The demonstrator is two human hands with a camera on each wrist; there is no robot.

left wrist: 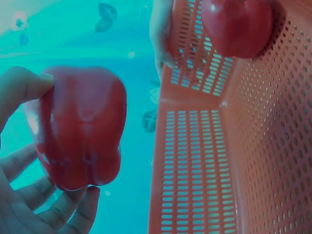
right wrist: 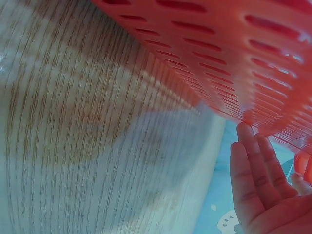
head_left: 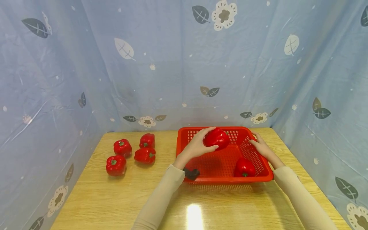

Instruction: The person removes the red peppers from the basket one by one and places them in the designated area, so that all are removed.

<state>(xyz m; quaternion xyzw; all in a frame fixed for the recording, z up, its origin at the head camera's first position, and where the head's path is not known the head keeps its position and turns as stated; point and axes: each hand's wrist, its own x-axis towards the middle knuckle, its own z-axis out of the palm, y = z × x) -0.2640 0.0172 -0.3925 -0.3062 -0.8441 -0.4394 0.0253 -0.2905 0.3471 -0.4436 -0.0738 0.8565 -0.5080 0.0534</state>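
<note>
My left hand (head_left: 198,146) holds a red bell pepper (head_left: 217,139) above the red plastic basket (head_left: 211,182), thumb on one side and fingers on the other. In the left wrist view the pepper (left wrist: 83,129) hangs beside the basket's slotted wall. My right hand (head_left: 261,148) grips the basket's right rim, thumb over the edge. Its fingers (right wrist: 256,165) lie along the outer wall in the right wrist view. Another red bell pepper (head_left: 245,167) lies inside, in the basket's near right corner.
Several red bell peppers lie on the left of the wooden table (head_left: 115,198), among them one at the front (head_left: 116,165) and one at the back (head_left: 147,140). A blue patterned curtain (head_left: 172,73) encloses the back and sides.
</note>
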